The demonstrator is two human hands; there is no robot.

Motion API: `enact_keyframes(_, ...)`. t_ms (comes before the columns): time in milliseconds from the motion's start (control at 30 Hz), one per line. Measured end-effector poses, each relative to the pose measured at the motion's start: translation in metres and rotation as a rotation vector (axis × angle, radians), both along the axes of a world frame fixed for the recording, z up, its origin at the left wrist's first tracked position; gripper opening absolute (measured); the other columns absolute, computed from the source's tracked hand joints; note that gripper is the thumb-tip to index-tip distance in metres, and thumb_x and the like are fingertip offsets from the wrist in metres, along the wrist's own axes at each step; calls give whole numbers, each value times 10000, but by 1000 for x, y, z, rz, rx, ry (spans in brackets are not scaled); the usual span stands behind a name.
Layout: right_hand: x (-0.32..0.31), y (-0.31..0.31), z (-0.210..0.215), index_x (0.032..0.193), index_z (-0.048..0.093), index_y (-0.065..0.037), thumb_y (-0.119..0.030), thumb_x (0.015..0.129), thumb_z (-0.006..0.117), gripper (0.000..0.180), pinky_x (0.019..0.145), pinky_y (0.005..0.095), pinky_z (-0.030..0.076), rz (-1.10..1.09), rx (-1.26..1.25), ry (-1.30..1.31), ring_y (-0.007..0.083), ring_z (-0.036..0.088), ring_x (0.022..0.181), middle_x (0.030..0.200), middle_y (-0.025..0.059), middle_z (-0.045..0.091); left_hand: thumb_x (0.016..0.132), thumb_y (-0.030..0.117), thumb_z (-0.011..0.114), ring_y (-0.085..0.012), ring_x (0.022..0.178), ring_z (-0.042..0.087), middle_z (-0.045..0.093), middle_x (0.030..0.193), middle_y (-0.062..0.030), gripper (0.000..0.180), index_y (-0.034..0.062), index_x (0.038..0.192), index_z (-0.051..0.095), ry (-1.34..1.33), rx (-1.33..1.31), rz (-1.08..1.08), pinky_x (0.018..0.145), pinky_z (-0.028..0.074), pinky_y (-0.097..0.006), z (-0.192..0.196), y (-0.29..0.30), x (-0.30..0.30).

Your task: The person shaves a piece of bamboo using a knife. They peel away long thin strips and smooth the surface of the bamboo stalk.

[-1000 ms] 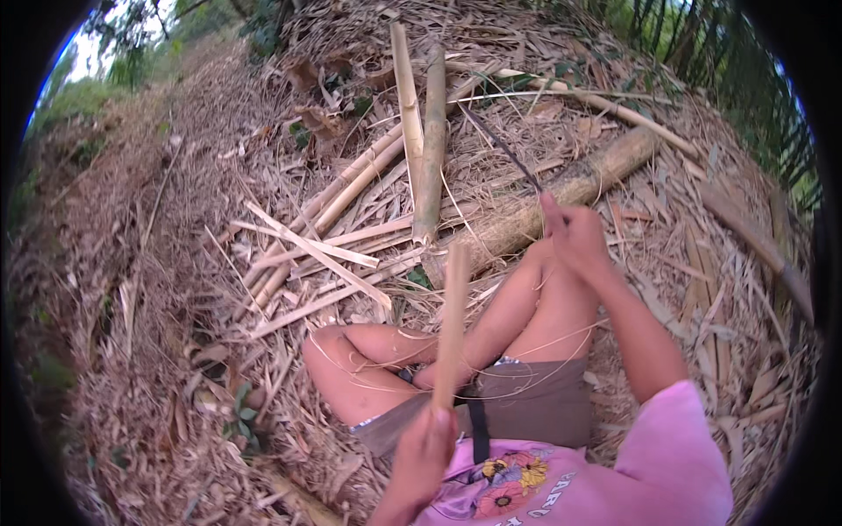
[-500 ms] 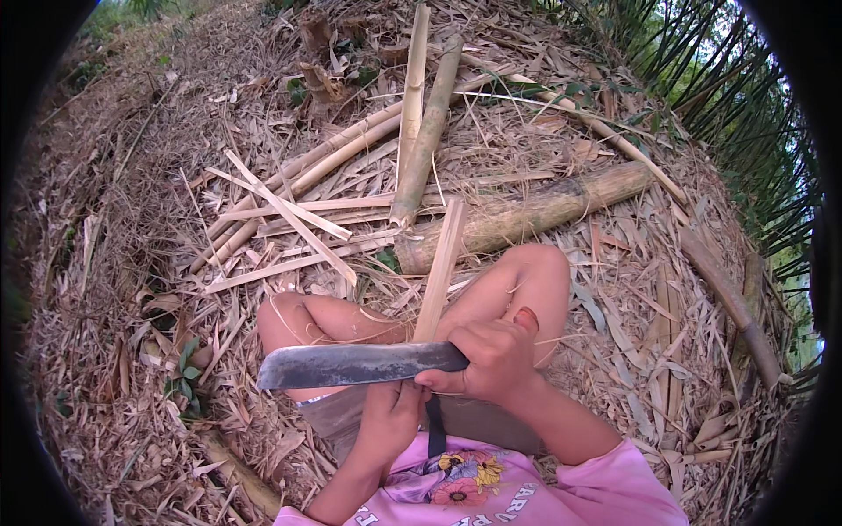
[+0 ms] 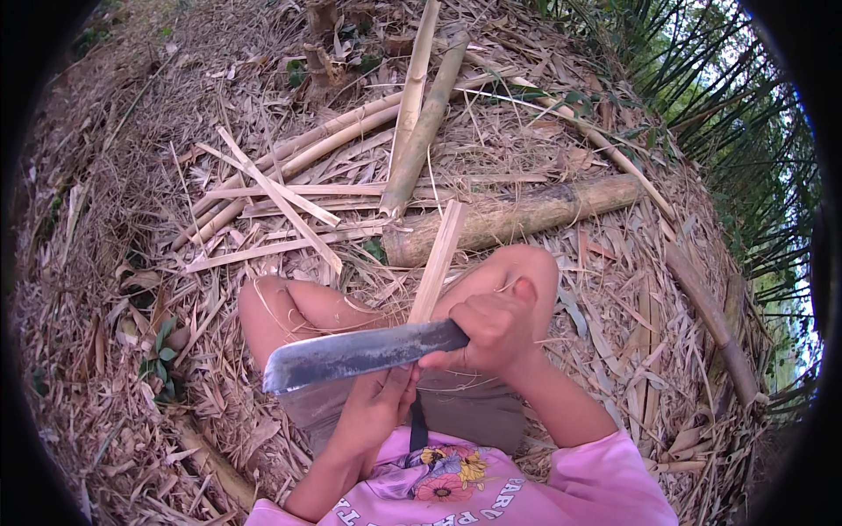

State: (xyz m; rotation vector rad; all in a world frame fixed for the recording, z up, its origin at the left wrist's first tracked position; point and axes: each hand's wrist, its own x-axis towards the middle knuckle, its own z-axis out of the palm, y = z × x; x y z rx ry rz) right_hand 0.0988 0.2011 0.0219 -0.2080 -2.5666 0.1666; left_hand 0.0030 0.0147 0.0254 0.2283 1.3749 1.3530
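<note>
The right hand (image 3: 495, 329) is gripping the knife (image 3: 360, 353), blade lying crosswise, pointing left. The left hand (image 3: 379, 405) is clasping the bamboo strip (image 3: 436, 263) just beneath — the strip running away, across the blade

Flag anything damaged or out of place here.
Nothing stands out. The split bamboo strips lie scattered on dry leaves, the blade looks dull but whole, and the strip in the hands stands unbroken.

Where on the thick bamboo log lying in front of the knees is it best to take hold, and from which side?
Probably grip the thick bamboo log near its bare right end, coming from above: it lies flat on the litter, and thinner bamboo poles crowd its left end.
</note>
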Motion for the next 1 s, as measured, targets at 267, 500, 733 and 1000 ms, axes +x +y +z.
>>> enact_keyframes(267, 6, 67, -14, 642, 595, 12, -440, 935, 634, 540, 535, 430, 417, -370, -357, -122, 344, 550, 531, 579, 188, 548, 1072, 332, 432, -40, 493, 341, 413, 633, 45, 298, 74, 953, 522, -25, 97, -36, 433, 258, -213, 11, -19, 0)
enact_keyframes(500, 10, 16, -56, 830, 691, 33, -431, 1001, 559, 512, 464, 343, 405, -517, -1204, -61, 153, 486, 456, 518, 42, 478, 1076, 287, 417, -39, 502, 318, 386, 634, 43, 294, 28, 1106, 552, -166, 159, 55, 438, 238, -202, -7, -25, -15)
enact_keyframes(733, 23, -52, -68, 1081, 632, 34, -241, 974, 639, 294, 406, 247, 364, -515, -2057, 121, 73, 414, 425, 562, -22, 423, 1069, 314, 426, -41, 488, 318, 387, 637, 34, 290, 59, 1117, 553, -138, 79, 117, 424, 269, -199, -10, -32, -42)
enact_keyframes(1000, 48, -38, -112, 1163, 585, 27, -145, 952, 564, 273, 387, 262, 349, -409, -2262, 147, 87, 383, 398, 546, -31, 372, 1059, 267, 438, -60, 506, 361, 459, 744, 4, 311, 12, 1205, 540, -462, 254, 144, 452, 323, -209, -54, -32, -48)
